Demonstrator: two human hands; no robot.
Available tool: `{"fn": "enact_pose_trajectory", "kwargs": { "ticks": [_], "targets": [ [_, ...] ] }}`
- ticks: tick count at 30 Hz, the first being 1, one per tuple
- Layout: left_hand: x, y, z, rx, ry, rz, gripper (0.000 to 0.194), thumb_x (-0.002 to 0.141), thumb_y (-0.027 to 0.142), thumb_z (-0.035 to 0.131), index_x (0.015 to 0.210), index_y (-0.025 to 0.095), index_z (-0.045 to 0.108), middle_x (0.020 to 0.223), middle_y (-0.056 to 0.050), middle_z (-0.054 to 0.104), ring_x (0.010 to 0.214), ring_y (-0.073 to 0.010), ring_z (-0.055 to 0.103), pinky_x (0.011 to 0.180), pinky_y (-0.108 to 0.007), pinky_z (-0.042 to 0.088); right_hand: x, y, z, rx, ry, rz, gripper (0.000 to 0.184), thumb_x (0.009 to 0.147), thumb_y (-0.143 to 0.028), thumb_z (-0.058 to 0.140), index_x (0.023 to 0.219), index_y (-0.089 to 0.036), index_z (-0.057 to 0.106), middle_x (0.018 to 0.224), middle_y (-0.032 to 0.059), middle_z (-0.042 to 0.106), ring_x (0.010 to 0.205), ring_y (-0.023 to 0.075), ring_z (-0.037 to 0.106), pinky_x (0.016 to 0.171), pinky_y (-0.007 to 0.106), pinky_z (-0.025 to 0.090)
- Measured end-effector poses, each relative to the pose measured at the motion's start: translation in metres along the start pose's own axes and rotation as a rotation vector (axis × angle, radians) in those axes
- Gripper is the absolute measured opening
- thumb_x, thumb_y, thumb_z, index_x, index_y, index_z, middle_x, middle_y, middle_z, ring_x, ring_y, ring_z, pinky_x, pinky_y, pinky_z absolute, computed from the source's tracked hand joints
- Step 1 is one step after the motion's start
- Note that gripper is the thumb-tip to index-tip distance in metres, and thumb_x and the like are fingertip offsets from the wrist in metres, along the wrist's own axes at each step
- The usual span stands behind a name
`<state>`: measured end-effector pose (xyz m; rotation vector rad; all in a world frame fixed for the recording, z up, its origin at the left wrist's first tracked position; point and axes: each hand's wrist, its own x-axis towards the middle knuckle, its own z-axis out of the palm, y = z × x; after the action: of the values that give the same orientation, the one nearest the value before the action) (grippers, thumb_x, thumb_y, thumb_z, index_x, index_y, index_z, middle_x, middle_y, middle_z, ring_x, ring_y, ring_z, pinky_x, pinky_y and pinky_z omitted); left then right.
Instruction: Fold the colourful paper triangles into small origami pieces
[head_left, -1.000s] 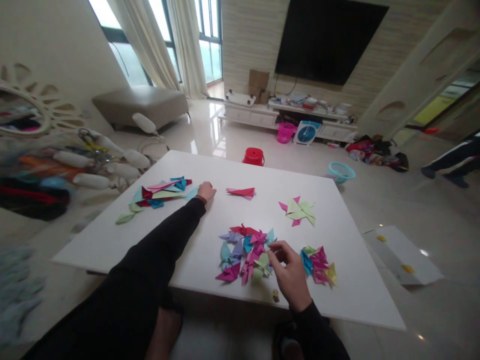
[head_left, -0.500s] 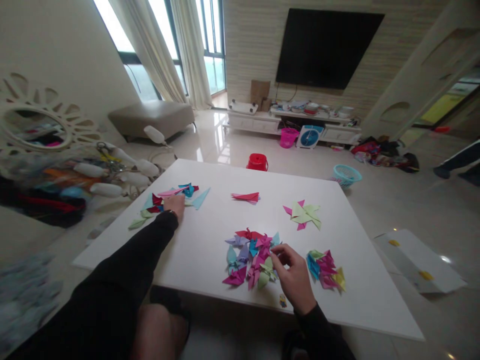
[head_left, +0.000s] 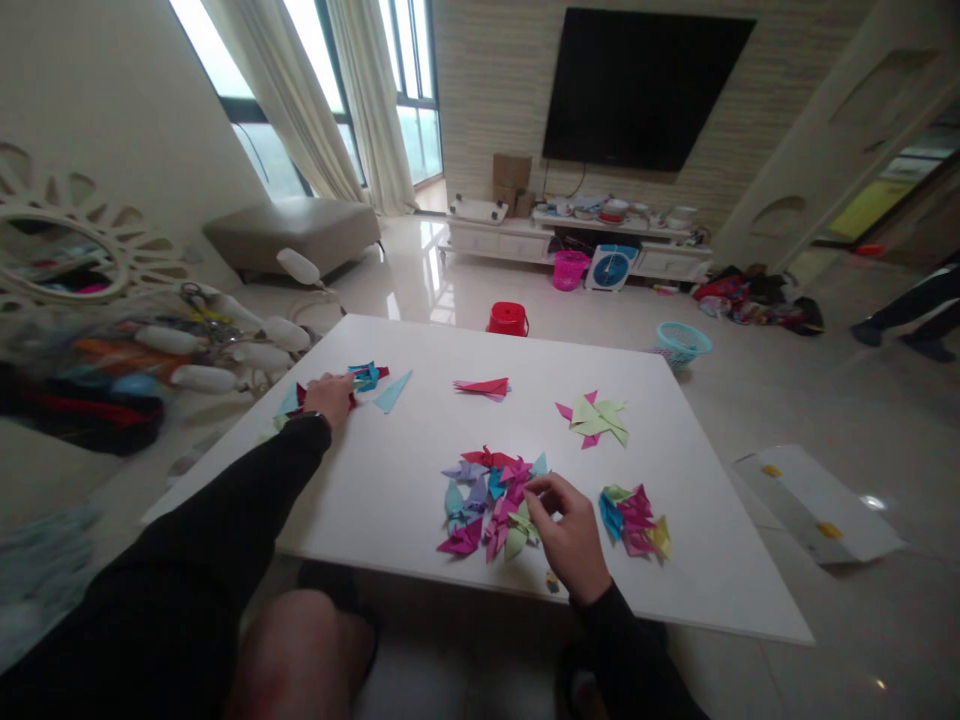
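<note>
My left hand [head_left: 330,398] is at the far left of the white table [head_left: 405,480], over a group of folded papers. Its fingers bend down and close among them, and what they grip is hidden. Dark red and blue folded papers [head_left: 366,376] peek out around it, with a light blue paper triangle [head_left: 394,391] just to the right. My right hand [head_left: 568,532] is at the right edge of a pile of colourful origami cranes [head_left: 480,505]. Thumb and forefinger are pinched together beside a magenta crane; anything between them is too small to make out.
Red folded strips [head_left: 484,388] lie mid-table. Green and magenta papers [head_left: 596,418] spread out to the right, above a smaller origami cluster [head_left: 636,520]. A red bucket [head_left: 508,319] and a blue basket [head_left: 682,343] stand beyond the table. Someone's legs [head_left: 911,312] show at far right.
My left hand has shifted slightly left and up over the folded papers, and the pink strip beside it no longer shows. My right hand keeps its pinch by the cranes. The view has shifted slightly.
</note>
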<state>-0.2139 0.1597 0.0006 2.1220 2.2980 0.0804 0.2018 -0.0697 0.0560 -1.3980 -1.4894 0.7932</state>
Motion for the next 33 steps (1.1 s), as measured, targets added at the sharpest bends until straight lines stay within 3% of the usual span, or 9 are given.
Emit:
{"fn": "enact_pose_trajectory", "kwargs": {
  "ticks": [4, 8, 13, 18, 24, 33],
  "targets": [
    [0.003, 0.027, -0.024, -0.035, 0.133, -0.031, 0.026, 0.093, 0.025, 0.048, 0.112, 0.014, 0.062, 0.107, -0.02, 0.069, 0.106, -0.0328, 0.061, 0.09, -0.041, 0.045, 0.001, 0.0, -0.001, 0.024, -0.003, 0.004, 0.01, 0.088, -0.025, 0.06, 0.084, -0.02, 0.067, 0.072, -0.0003, 0.065, 0.06, 0.0135, 0.056, 0.059, 0.025, 0.044],
    [-0.024, 0.087, -0.047, -0.582, 0.231, -0.044, 0.018, 0.081, 0.023, 0.064, 0.097, 0.016, 0.064, 0.09, -0.009, 0.073, 0.084, -0.0212, 0.067, 0.078, -0.03, 0.048, 0.006, 0.002, -0.001, 0.025, -0.002, 0.001, 0.01, 0.088, -0.025, 0.06, 0.083, -0.02, 0.067, 0.073, 0.0, 0.066, 0.061, 0.0136, 0.057, 0.059, 0.025, 0.045],
    [-0.107, 0.178, -0.058, -1.399, -0.066, 0.036, 0.034, 0.064, 0.032, 0.082, 0.087, 0.017, 0.062, 0.072, -0.004, 0.073, 0.071, -0.0184, 0.068, 0.068, -0.027, 0.048, 0.014, 0.007, 0.0, 0.025, 0.022, 0.01, 0.011, 0.088, -0.029, 0.061, 0.088, -0.019, 0.067, 0.082, 0.0033, 0.069, 0.074, 0.0173, 0.065, 0.067, 0.028, 0.05],
    [-0.177, 0.235, -0.035, -1.688, -0.353, -0.023, 0.038, 0.061, 0.029, 0.087, 0.085, 0.018, 0.06, 0.073, -0.005, 0.075, 0.067, -0.0189, 0.069, 0.065, -0.029, 0.051, 0.015, 0.013, 0.003, 0.027, 0.087, -0.008, 0.02, 0.088, -0.033, 0.064, 0.102, -0.019, 0.066, 0.1, 0.0074, 0.071, 0.09, 0.0204, 0.068, 0.075, 0.032, 0.055],
    [-0.184, 0.24, -0.014, -1.707, -0.427, -0.025, 0.037, 0.06, 0.027, 0.088, 0.083, 0.016, 0.061, 0.071, -0.005, 0.074, 0.065, -0.0176, 0.069, 0.066, -0.028, 0.052, 0.013, 0.02, 0.012, -0.041, 0.068, -0.021, 0.026, 0.088, -0.032, 0.066, 0.11, -0.02, 0.063, 0.106, 0.0073, 0.07, 0.089, 0.0193, 0.069, 0.077, 0.032, 0.057],
    [-0.175, 0.224, -0.024, -1.702, -0.529, -0.018, 0.034, 0.059, 0.024, 0.088, 0.085, 0.015, 0.068, 0.066, -0.002, 0.071, 0.062, -0.014, 0.065, 0.068, -0.026, 0.05, 0.028, 0.014, 0.027, -0.097, 0.034, -0.099, 0.009, 0.09, -0.026, 0.062, 0.095, -0.02, 0.068, 0.1, 0.0068, 0.067, 0.088, 0.0187, 0.067, 0.076, 0.031, 0.056]
  ]
}}
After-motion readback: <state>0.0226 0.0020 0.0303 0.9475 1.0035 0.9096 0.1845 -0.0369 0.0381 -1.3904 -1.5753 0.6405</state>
